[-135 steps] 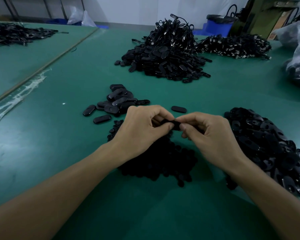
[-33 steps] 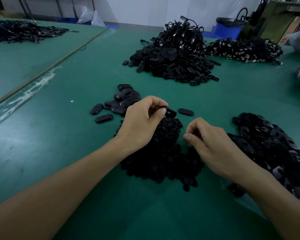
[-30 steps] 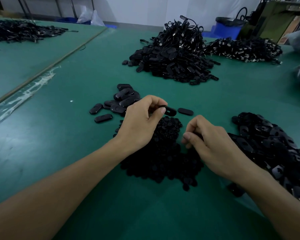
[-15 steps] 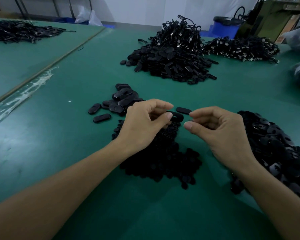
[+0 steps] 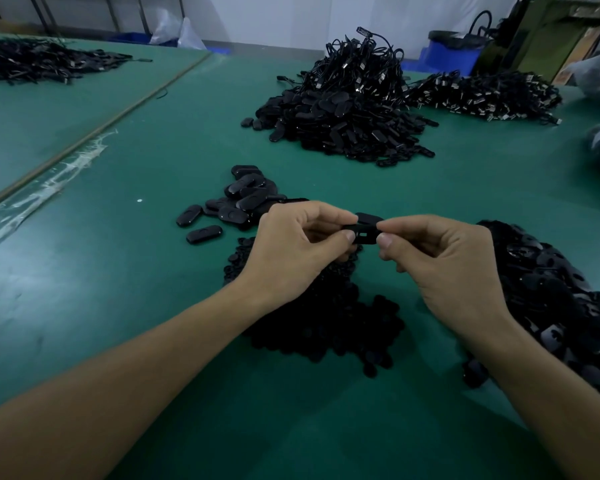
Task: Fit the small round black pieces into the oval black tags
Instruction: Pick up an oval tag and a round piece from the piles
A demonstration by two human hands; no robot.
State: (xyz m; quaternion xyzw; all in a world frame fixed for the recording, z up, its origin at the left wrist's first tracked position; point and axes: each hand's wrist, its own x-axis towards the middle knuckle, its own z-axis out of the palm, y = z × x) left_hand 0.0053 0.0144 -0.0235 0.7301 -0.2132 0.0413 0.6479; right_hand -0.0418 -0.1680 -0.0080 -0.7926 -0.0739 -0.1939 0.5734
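Head view: over the green-covered work table, both hands meet just above centre. The left hand has its fingers curled, and its thumb and forefinger pinch the left end of one oval black plastic tag. The tag is held flat, clear of the table, with a small rectangular slot facing up. The right hand is curled too, its thumb and forefinger tips closed on the tag's right end. Whether a round piece sits between those fingertips cannot be told.

Beneath the hands, towards 6 o'clock, lies a heap of small round black pieces, partly covered by the left wrist. At 3 o'clock from the hands spreads a pile of loose oval black tags, passing under the right forearm. At 10 o'clock is a small cluster of smooth oval black tags, with two lying apart on its left. One more single oval tag rests on the table just behind the fingertips.

At 12 o'clock, well apart, rises a big mound of black tags with cords. A flatter heap of corded pieces lies at 1 o'clock, in front of a blue plastic bin. At 10 o'clock far off, another dark heap sits beyond a strip of clear tape.
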